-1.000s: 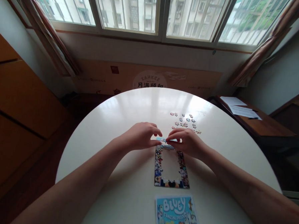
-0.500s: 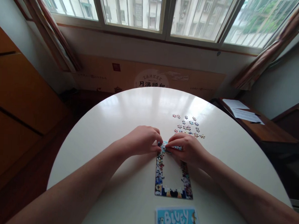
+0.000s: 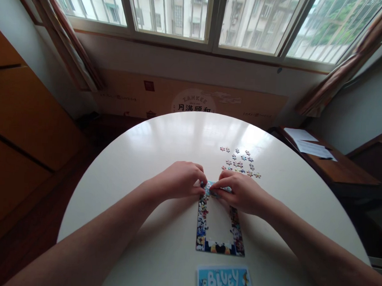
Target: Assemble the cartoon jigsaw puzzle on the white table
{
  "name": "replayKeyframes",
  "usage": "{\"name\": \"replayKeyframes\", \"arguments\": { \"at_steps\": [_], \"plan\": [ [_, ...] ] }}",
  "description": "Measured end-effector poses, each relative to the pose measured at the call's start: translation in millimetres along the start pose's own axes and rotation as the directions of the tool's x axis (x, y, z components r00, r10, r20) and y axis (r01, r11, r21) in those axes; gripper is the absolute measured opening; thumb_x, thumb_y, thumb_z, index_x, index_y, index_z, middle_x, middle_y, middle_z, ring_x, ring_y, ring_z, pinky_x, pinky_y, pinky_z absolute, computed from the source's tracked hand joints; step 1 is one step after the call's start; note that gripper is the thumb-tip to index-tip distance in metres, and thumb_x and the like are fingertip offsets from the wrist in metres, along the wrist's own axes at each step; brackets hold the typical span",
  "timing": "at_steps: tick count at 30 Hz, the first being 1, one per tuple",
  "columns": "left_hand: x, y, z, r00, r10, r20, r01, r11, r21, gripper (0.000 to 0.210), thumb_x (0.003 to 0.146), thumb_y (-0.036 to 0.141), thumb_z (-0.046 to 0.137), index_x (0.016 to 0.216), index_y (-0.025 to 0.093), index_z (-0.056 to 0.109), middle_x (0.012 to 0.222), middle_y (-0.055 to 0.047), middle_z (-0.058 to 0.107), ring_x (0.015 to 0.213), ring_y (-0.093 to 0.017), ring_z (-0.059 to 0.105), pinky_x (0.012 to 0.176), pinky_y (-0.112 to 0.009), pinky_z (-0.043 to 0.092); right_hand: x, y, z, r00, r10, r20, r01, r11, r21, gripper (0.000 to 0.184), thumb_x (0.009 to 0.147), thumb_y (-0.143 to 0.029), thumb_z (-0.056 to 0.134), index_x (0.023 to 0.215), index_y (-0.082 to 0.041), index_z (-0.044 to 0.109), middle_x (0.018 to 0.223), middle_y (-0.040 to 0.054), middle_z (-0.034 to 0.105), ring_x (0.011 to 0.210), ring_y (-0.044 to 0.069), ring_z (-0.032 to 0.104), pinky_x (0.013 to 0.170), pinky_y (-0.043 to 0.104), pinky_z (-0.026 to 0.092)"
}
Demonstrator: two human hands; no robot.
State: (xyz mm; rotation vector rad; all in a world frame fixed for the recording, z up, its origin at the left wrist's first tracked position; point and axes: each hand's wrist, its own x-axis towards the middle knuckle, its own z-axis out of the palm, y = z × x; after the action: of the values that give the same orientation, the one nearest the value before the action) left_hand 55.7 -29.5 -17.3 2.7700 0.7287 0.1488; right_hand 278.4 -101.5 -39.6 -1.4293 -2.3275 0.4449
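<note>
A jigsaw puzzle border [image 3: 201, 224] lies on the white table, its pieces joined into a tall rectangle around a bare middle. My left hand [image 3: 183, 180] is at its far left corner, thumb and fingertips closed about the edge pieces. Along the far edge, my right hand [image 3: 239, 190] pinches at a blue jigsaw piece; its fingers partly cover that piece and the far right corner. Beyond my right hand lie several loose jigsaw pieces [image 3: 239, 164], spread apart. Nearest me is a blue picture [image 3: 224, 282] lettered "Bluey", cut off by the frame's bottom.
The round white table [image 3: 112, 173] has its curved far edge below the windows. To the right, a brown wooden desk [image 3: 352, 168] holds papers [image 3: 315, 148] and a pen. An orange-brown cabinet [image 3: 18, 129] stands on the left.
My right fingertips have shifted slightly left along the puzzle's far edge. My left hand stays at the corner. The whole view has moved a little.
</note>
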Motion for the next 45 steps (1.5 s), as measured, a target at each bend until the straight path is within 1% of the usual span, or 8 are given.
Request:
{"name": "replayKeyframes", "arguments": {
  "at_steps": [6,13,19,22,25,30,39,45],
  "plan": [
    [-0.1,-1.4,0.3,1.000,0.008,0.001,-0.007,1.000,-0.010,0.014,0.083,0.033,0.074,0.095,0.028,0.080,0.099,-0.001,0.076,0.082,-0.017,0.068,0.065,-0.028,0.042,-3.2,8.9,-4.0,0.976,0.001,-0.217,-0.003,1.000,-0.010,0.020,0.089,-0.022,0.065,0.093,-0.031,0.082,0.094,0.0031,0.070,0.080,0.017,0.065,0.068,0.032,0.048],
    [-0.6,-1.2,1.0,1.000,0.006,-0.013,-0.006,1.000,0.003,0.012,0.083,0.033,0.075,0.093,0.028,0.079,0.098,0.000,0.076,0.083,-0.017,0.067,0.068,-0.029,0.042,-3.6,7.4,2.3,0.984,-0.124,-0.128,0.112,0.989,-0.098,0.019,0.091,-0.023,0.065,0.096,-0.032,0.081,0.094,0.0026,0.068,0.073,0.014,0.062,0.064,0.031,0.046],
    [-2.8,-2.3,-7.9,0.998,-0.006,-0.059,0.006,1.000,-0.013,0.013,0.086,0.031,0.071,0.096,0.026,0.077,0.100,-0.001,0.075,0.077,-0.016,0.066,0.066,-0.028,0.044,-6.6,14.6,-9.3,0.910,-0.097,-0.403,0.103,0.995,-0.007,0.021,0.095,-0.024,0.059,0.098,-0.023,0.079,0.093,0.0061,0.072,0.078,0.017,0.066,0.066,0.032,0.052],
    [-7.6,-14.7,-18.6,0.978,-0.107,-0.180,0.117,0.992,0.042,0.014,0.090,0.026,0.062,0.091,0.024,0.076,0.102,-0.001,0.075,0.075,-0.015,0.065,0.069,-0.029,0.046,-10.3,10.4,-26.5,0.854,-0.073,-0.515,0.105,0.994,0.034,0.020,0.094,-0.024,0.060,0.097,-0.022,0.079,0.086,0.0051,0.072,0.069,0.015,0.062,0.059,0.030,0.050],
    [-15.5,-32.3,-28.4,0.912,-0.317,-0.259,0.357,0.926,0.125,0.018,0.090,0.026,0.058,0.093,0.023,0.076,0.107,-0.003,0.075,0.085,-0.020,0.068,0.074,-0.031,0.048,-15.0,0.1,-45.3,0.794,-0.002,-0.608,0.087,0.990,0.111,0.018,0.093,-0.027,0.062,0.094,-0.021,0.079,0.079,0.0033,0.069,0.059,0.012,0.054,0.054,0.029,0.045],
    [-23.0,-50.2,-31.0,0.851,-0.513,-0.115,0.525,0.836,0.158,0.027,0.088,0.031,0.058,0.102,0.018,0.076,0.113,-0.011,0.075,0.104,-0.029,0.068,0.082,-0.035,0.050,-22.7,-21.4,-61.7,0.809,0.087,-0.582,0.086,0.961,0.263,0.020,0.092,-0.033,0.063,0.095,-0.022,0.080,0.079,0.0054,0.071,0.062,0.014,0.058,0.050,0.029,0.043],
    [-4.4,-36.6,-0.1,0.912,-0.366,-0.183,0.379,0.925,0.038,0.029,0.091,0.039,0.056,0.098,0.021,0.078,0.112,-0.007,0.075,0.098,-0.025,0.068,0.077,-0.033,0.049,-18.8,-6.4,-23.6,0.800,0.117,-0.588,0.080,0.951,0.299,0.018,0.092,-0.028,0.062,0.093,-0.022,0.079,0.085,0.0061,0.075,0.070,0.017,0.064,0.059,0.033,0.051],
    [2.2,-38.4,7.8,0.900,-0.366,-0.236,0.373,0.928,-0.018,0.023,0.090,0.035,0.059,0.095,0.022,0.078,0.109,-0.006,0.074,0.097,-0.024,0.067,0.079,-0.034,0.050,-16.9,10.0,-0.1,0.843,0.047,-0.535,0.092,0.969,0.230,0.019,0.093,-0.024,0.060,0.095,-0.020,0.078,0.085,0.0064,0.076,0.071,0.017,0.065,0.063,0.034,0.052]
  ]
}}
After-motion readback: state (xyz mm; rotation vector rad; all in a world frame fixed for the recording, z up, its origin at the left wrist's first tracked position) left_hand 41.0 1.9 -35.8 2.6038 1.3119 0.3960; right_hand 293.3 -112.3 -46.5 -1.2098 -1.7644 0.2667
